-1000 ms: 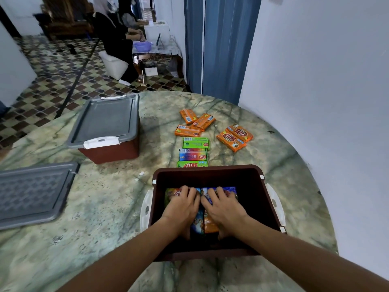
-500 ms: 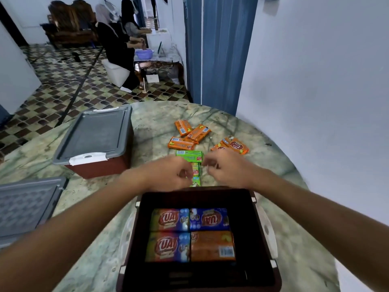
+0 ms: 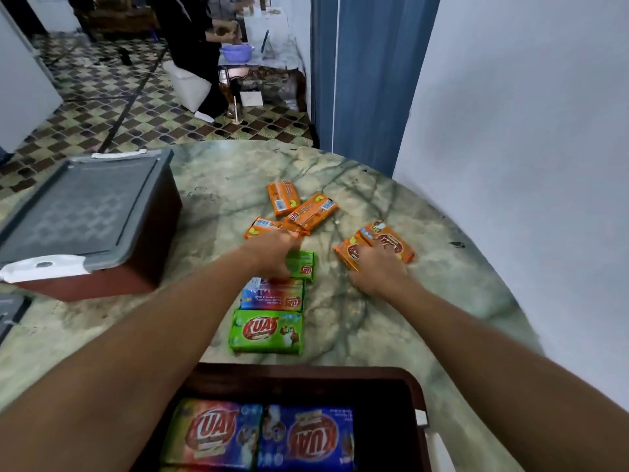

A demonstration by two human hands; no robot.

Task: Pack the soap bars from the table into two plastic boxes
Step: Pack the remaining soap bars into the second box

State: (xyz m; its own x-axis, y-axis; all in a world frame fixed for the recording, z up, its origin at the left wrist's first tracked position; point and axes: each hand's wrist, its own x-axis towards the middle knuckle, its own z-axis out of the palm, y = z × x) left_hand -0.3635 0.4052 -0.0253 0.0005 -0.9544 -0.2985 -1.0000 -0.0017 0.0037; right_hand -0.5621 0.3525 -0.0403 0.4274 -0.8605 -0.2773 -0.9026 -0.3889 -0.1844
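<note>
Soap bar (image 3: 266,332) lies crosswise, face-up

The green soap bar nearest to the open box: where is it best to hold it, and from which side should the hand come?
The green soap bar lies flat, label up, long side across, apart from the open box. Probably best to come from above and pinch its near and far long edges; the blue bar sits close behind, so the far gap looks tight.

Hands out of box, now at loose bars
L hand (image 3: 272,255) reached far green bar (image 3: 303,265); R hand (image 3: 377,267) onto orange pair (image 3: 381,241), both farther out across bench.
</note>
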